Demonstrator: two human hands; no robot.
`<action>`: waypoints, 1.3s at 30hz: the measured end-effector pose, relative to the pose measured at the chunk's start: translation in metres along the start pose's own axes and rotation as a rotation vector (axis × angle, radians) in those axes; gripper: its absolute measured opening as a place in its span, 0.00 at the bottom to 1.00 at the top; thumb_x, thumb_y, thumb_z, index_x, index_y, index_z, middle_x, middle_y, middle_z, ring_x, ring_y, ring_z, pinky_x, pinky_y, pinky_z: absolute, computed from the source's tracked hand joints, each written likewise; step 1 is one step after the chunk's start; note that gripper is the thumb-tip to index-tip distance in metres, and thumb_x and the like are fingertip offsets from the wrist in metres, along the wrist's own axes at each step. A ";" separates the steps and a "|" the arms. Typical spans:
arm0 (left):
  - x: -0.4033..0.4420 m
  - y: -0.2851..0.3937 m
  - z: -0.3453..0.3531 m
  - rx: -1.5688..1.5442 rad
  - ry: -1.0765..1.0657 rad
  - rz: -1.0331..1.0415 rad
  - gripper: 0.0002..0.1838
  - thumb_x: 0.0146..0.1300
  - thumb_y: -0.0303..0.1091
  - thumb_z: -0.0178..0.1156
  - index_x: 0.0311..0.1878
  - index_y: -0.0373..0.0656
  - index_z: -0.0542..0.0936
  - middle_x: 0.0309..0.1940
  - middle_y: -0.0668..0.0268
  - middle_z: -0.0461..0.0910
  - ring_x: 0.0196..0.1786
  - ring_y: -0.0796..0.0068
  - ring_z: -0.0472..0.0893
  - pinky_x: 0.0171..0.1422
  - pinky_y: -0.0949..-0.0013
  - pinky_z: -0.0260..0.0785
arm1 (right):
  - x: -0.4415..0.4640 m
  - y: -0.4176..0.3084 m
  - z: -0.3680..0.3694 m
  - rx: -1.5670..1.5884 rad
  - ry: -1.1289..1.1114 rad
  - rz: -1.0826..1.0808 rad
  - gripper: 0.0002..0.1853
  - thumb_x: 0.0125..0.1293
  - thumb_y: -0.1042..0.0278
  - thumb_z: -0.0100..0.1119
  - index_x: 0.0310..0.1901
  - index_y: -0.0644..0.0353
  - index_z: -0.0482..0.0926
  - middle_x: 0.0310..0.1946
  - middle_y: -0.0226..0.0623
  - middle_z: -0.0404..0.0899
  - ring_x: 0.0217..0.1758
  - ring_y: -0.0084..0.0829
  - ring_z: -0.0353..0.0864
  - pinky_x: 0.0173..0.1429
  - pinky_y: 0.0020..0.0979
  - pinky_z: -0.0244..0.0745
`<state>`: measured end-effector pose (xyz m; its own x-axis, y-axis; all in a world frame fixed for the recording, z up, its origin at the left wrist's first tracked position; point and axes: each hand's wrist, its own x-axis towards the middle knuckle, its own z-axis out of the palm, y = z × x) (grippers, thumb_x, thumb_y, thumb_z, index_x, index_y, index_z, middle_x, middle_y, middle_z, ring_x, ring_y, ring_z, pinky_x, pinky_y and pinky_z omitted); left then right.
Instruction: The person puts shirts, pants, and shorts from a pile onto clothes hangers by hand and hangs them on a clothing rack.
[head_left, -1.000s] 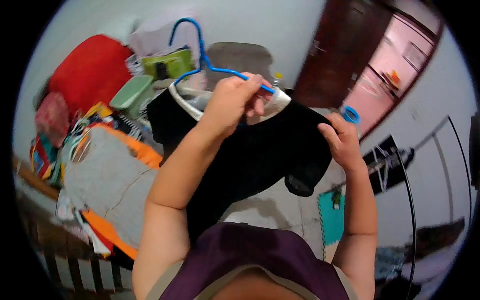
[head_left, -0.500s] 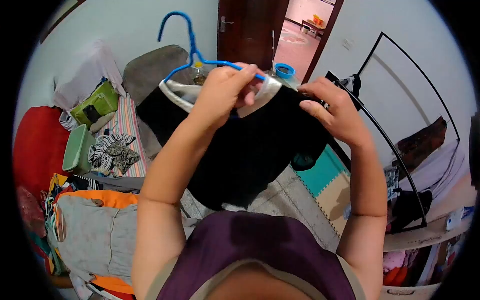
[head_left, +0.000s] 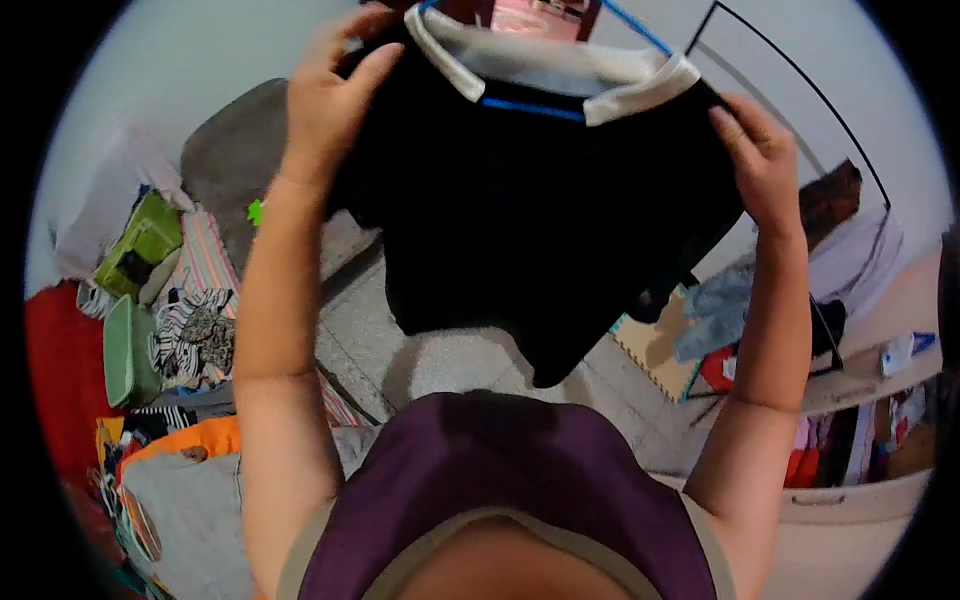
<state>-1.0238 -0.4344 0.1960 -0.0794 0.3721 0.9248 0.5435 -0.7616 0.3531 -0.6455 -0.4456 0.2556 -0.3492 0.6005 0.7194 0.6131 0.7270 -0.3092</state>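
Note:
A black garment (head_left: 540, 210) with a white collar (head_left: 640, 95) hangs spread out on a blue hanger (head_left: 533, 109), whose lower bar shows in the neck opening. At the garment's left shoulder edge is my left hand (head_left: 335, 85), thumb and fingers apart around the black cloth. My right hand (head_left: 762, 150) pinches the other shoulder, its thumb pressed near the fingers. The hanger's hook is out of view above.
On the left lie a green basket (head_left: 128, 350), striped clothes (head_left: 190, 335), a green bag (head_left: 142, 240) and a grey garment (head_left: 190, 510). A grey-brown chair (head_left: 235, 165) stands behind. To the right are a black rack frame (head_left: 800, 75) and an open drawer (head_left: 830, 500).
My left hand has let go of the hanger and moved to the left shoulder of the garment. The garment is raised and spread wider, and the view has turned to the right.

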 end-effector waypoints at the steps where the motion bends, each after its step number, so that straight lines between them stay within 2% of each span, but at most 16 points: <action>1: 0.002 -0.026 -0.004 0.090 0.028 -0.041 0.25 0.56 0.42 0.63 0.54 0.38 0.74 0.45 0.61 0.78 0.45 0.73 0.76 0.52 0.71 0.68 | 0.000 0.001 -0.008 0.017 0.001 -0.014 0.10 0.63 0.66 0.56 0.39 0.65 0.78 0.30 0.30 0.78 0.35 0.21 0.74 0.42 0.21 0.68; 2: 0.000 -0.054 0.000 0.162 0.041 -0.085 0.27 0.54 0.43 0.65 0.54 0.37 0.73 0.45 0.60 0.78 0.46 0.73 0.75 0.52 0.70 0.67 | -0.002 -0.001 -0.014 0.056 0.091 0.014 0.11 0.63 0.66 0.56 0.40 0.65 0.78 0.31 0.30 0.78 0.35 0.20 0.73 0.42 0.21 0.68; 5: -0.022 -0.104 -0.001 -0.100 -0.369 -0.652 0.27 0.52 0.43 0.66 0.51 0.35 0.75 0.42 0.60 0.78 0.43 0.71 0.76 0.51 0.71 0.67 | -0.004 0.007 -0.026 0.013 0.188 -0.011 0.12 0.63 0.67 0.57 0.43 0.67 0.79 0.33 0.29 0.79 0.37 0.20 0.74 0.44 0.19 0.67; 9: -0.046 -0.126 0.023 -0.262 -0.307 -0.767 0.18 0.56 0.40 0.64 0.41 0.34 0.79 0.33 0.65 0.81 0.36 0.76 0.77 0.43 0.73 0.69 | -0.007 0.008 -0.046 0.030 0.215 0.101 0.14 0.63 0.68 0.58 0.47 0.67 0.78 0.37 0.28 0.79 0.41 0.19 0.75 0.47 0.18 0.66; 12: -0.055 -0.132 0.035 -0.252 -0.334 -0.756 0.21 0.59 0.44 0.60 0.46 0.35 0.78 0.40 0.64 0.80 0.39 0.73 0.77 0.46 0.72 0.67 | -0.012 0.002 -0.058 -0.175 0.258 0.037 0.14 0.63 0.69 0.57 0.47 0.67 0.78 0.39 0.30 0.80 0.42 0.20 0.75 0.48 0.17 0.66; 15: -0.090 -0.171 0.053 -0.733 -0.227 -0.858 0.29 0.63 0.56 0.51 0.54 0.40 0.74 0.49 0.64 0.76 0.48 0.70 0.74 0.55 0.67 0.62 | -0.013 -0.009 -0.073 -0.134 0.348 0.077 0.15 0.62 0.66 0.59 0.48 0.65 0.79 0.41 0.32 0.80 0.43 0.22 0.76 0.49 0.18 0.67; 17: -0.110 -0.175 0.067 -0.864 -0.331 -1.049 0.35 0.64 0.61 0.44 0.63 0.41 0.64 0.60 0.63 0.65 0.60 0.65 0.64 0.65 0.61 0.51 | -0.002 -0.056 -0.050 -0.143 0.462 0.111 0.13 0.63 0.64 0.55 0.41 0.66 0.78 0.30 0.33 0.77 0.32 0.24 0.74 0.38 0.23 0.69; 21: -0.150 -0.155 0.115 -0.860 -0.412 -1.249 0.44 0.61 0.67 0.40 0.70 0.41 0.50 0.72 0.63 0.42 0.73 0.61 0.44 0.74 0.59 0.33 | 0.009 -0.082 -0.068 -0.163 0.509 0.147 0.16 0.64 0.60 0.53 0.44 0.66 0.76 0.33 0.36 0.77 0.35 0.27 0.75 0.41 0.26 0.70; 22: -0.161 -0.158 0.138 -0.785 -0.462 -1.361 0.44 0.61 0.66 0.42 0.69 0.39 0.52 0.71 0.60 0.46 0.72 0.62 0.47 0.74 0.62 0.38 | 0.010 -0.088 -0.074 -0.168 0.518 0.157 0.17 0.65 0.59 0.52 0.45 0.66 0.76 0.34 0.37 0.77 0.35 0.28 0.75 0.42 0.27 0.70; 23: -0.174 -0.159 0.154 -0.710 -0.516 -1.424 0.37 0.65 0.55 0.46 0.67 0.34 0.56 0.66 0.56 0.58 0.67 0.63 0.60 0.71 0.64 0.48 | 0.012 -0.093 -0.079 -0.172 0.528 0.167 0.18 0.65 0.58 0.51 0.46 0.66 0.75 0.35 0.38 0.77 0.36 0.29 0.75 0.43 0.27 0.70; 28: -0.237 -0.121 0.239 -0.501 -0.816 -1.273 0.37 0.64 0.53 0.49 0.67 0.34 0.56 0.65 0.56 0.60 0.66 0.64 0.62 0.70 0.64 0.50 | 0.041 -0.128 -0.083 -0.318 0.923 0.575 0.18 0.66 0.59 0.50 0.47 0.65 0.75 0.38 0.41 0.78 0.40 0.32 0.76 0.47 0.31 0.70; 30: -0.266 -0.086 0.267 -0.480 -0.994 -1.163 0.37 0.63 0.52 0.51 0.66 0.34 0.57 0.65 0.56 0.60 0.65 0.64 0.62 0.69 0.64 0.51 | 0.028 -0.111 -0.115 -0.317 0.901 0.556 0.17 0.66 0.59 0.50 0.47 0.65 0.76 0.38 0.42 0.78 0.41 0.33 0.76 0.48 0.31 0.70; 32: -0.297 -0.045 0.288 -0.511 -1.215 -1.039 0.38 0.62 0.52 0.52 0.66 0.33 0.57 0.65 0.56 0.61 0.65 0.64 0.63 0.69 0.64 0.52 | -0.010 -0.055 -0.187 -0.262 0.651 0.315 0.17 0.65 0.60 0.51 0.47 0.65 0.76 0.38 0.41 0.78 0.42 0.31 0.76 0.49 0.31 0.70; 33: -0.315 -0.024 0.292 -0.534 -1.346 -0.969 0.38 0.62 0.51 0.53 0.66 0.33 0.57 0.64 0.56 0.61 0.65 0.64 0.63 0.69 0.64 0.52 | -0.013 -0.042 -0.196 -0.129 0.823 0.441 0.17 0.64 0.60 0.53 0.45 0.66 0.76 0.37 0.38 0.78 0.41 0.28 0.76 0.48 0.29 0.70; 35: -0.343 0.016 0.301 -0.594 -1.595 -0.824 0.38 0.61 0.51 0.54 0.66 0.33 0.58 0.64 0.57 0.62 0.64 0.65 0.64 0.68 0.64 0.53 | -0.059 0.017 -0.285 -0.396 0.696 0.440 0.18 0.61 0.59 0.60 0.48 0.63 0.79 0.41 0.32 0.80 0.43 0.23 0.76 0.51 0.19 0.66; 39: -0.372 0.066 0.296 -0.704 -2.021 -0.659 0.38 0.59 0.50 0.57 0.65 0.33 0.58 0.63 0.57 0.63 0.64 0.65 0.65 0.68 0.64 0.55 | -0.127 0.035 -0.319 -0.504 0.852 0.681 0.20 0.60 0.58 0.59 0.43 0.69 0.79 0.35 0.34 0.79 0.38 0.21 0.74 0.46 0.22 0.66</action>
<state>-0.7109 -0.4661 -0.1670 0.8779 0.1103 -0.4659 0.4787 -0.1783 0.8597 -0.3532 -0.6028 0.3516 0.6188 0.2594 0.7414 0.7642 0.0196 -0.6447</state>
